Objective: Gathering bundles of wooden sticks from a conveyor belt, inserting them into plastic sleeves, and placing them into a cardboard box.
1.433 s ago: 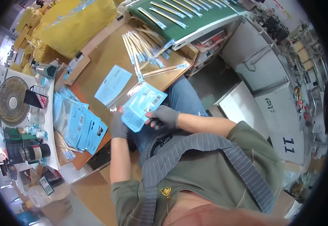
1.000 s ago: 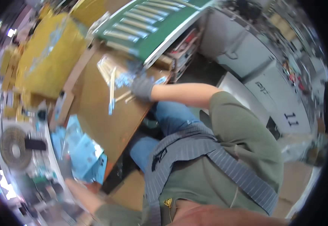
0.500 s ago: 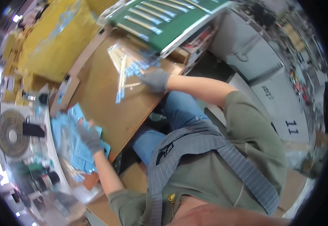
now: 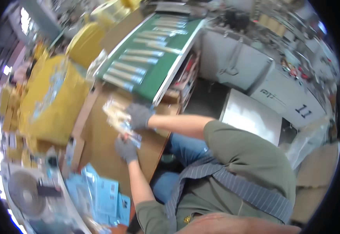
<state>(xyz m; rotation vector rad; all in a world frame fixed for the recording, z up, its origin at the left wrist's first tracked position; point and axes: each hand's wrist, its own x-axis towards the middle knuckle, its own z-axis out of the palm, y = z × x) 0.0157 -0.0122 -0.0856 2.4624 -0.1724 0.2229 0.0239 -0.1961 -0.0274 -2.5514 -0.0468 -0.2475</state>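
Observation:
A loose pile of slim pale sticks in clear wrappers with blue ends (image 4: pixel 115 111) lies on the brown tabletop (image 4: pixel 95 144). My right hand (image 4: pixel 139 116), in a grey glove, rests against the pile's right side. Its fingers are smeared and partly hidden, so their grip is unclear. Close below, my left hand (image 4: pixel 126 151), also gloved in grey with bare fingertips, has its fingers curled closed on the lower end of the stick packets. Blue flat plastic bags (image 4: pixel 106 195) lie spread at the table's lower left, apart from both hands.
A green conveyor belt (image 4: pixel 152 76) with rows of similar wrapped sticks stands beyond the table. Large yellow sacks (image 4: pixel 55 101) are at the left. A fan (image 4: pixel 25 193) sits at the lower left. Grey metal cabinets (image 4: pixel 236 58) stand at the right.
My left hand has left the blue bags and moved across to the stick packets. My right hand stays at the pile, whose sticks now lie closer together. The view has shifted.

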